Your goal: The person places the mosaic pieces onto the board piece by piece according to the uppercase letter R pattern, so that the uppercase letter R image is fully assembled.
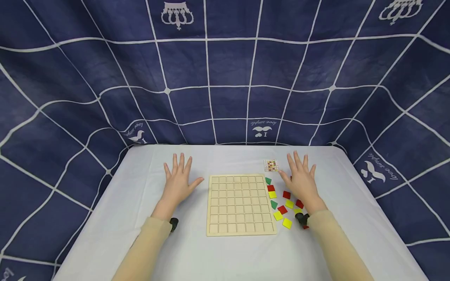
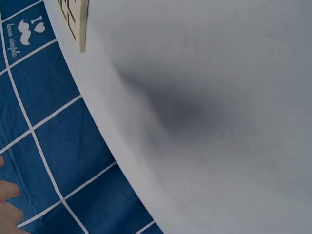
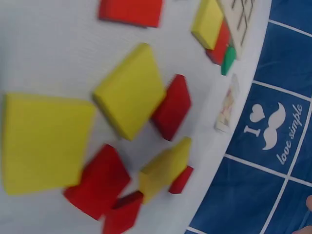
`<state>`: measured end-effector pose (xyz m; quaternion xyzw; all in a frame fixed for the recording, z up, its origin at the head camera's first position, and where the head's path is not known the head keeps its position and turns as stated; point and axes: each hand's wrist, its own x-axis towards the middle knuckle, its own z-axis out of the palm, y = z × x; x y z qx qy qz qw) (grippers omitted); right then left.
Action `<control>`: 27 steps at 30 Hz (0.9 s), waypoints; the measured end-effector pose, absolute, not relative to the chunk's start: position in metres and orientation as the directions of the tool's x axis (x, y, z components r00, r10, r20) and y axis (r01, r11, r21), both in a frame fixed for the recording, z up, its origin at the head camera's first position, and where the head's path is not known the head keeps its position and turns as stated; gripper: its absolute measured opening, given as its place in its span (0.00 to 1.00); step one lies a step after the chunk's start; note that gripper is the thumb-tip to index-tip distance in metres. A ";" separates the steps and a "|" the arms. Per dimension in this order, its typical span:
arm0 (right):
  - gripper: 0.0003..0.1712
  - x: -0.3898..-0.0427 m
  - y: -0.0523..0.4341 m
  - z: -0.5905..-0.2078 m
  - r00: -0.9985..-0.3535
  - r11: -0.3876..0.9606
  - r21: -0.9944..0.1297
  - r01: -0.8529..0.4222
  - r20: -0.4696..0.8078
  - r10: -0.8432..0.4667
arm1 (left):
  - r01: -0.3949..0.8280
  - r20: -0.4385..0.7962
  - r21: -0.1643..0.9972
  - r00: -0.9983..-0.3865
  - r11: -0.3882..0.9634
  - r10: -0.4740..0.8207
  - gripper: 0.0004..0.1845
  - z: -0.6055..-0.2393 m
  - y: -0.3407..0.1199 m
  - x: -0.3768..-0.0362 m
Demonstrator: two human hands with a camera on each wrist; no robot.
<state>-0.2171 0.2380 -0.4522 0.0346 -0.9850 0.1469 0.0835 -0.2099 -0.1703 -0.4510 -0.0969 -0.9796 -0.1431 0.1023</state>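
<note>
At left, a person's left hand (image 1: 176, 186) reaches forward over a table, fingers straight and spread, thumb out toward the middle, holding nothing. Between the two hands lies a pale board (image 1: 242, 205) with a grid of shallow square recesses. Just beyond its far right corner is a small patterned card (image 1: 271, 165). Along the board's right side are scattered red, yellow and green tiles (image 1: 286, 223), some touching or overlapping. At far right, the right hand (image 1: 301, 181) extends above the tiles, its fingers also spread and holding nothing. Handling these thin tiles well would probably take a light pinch at the edges, one tile at a time, with corners squared to a recess before lowering; the left hand could steady the board's near edge. A white cloth (image 1: 183, 253), faintly creased, covers the table. Around it, from left to right, hangs a rippled navy curtain (image 1: 232, 70) with white grid lines, crowns, moustaches and the words "love simple".
</note>
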 end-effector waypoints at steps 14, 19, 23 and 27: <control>0.44 -0.202 0.247 -0.476 -0.999 0.954 -0.301 -0.016 0.045 -0.002 | 0.250 0.192 0.314 -0.961 0.916 0.197 0.44 -0.484 -0.165 -0.189; 0.43 -0.199 0.250 -0.483 -1.000 0.949 -0.314 0.019 0.008 0.022 | 0.243 0.127 0.351 -0.969 0.905 0.211 0.42 -0.494 -0.164 -0.181; 0.42 -0.196 0.253 -0.490 -0.999 0.940 -0.338 0.044 -0.027 0.037 | 0.234 0.088 0.385 -0.972 0.893 0.217 0.39 -0.496 -0.162 -0.178; 0.39 -0.192 0.257 -0.494 -0.997 0.927 -0.368 0.073 -0.052 0.058 | 0.214 0.038 0.429 -0.975 0.877 0.220 0.37 -0.495 -0.159 -0.177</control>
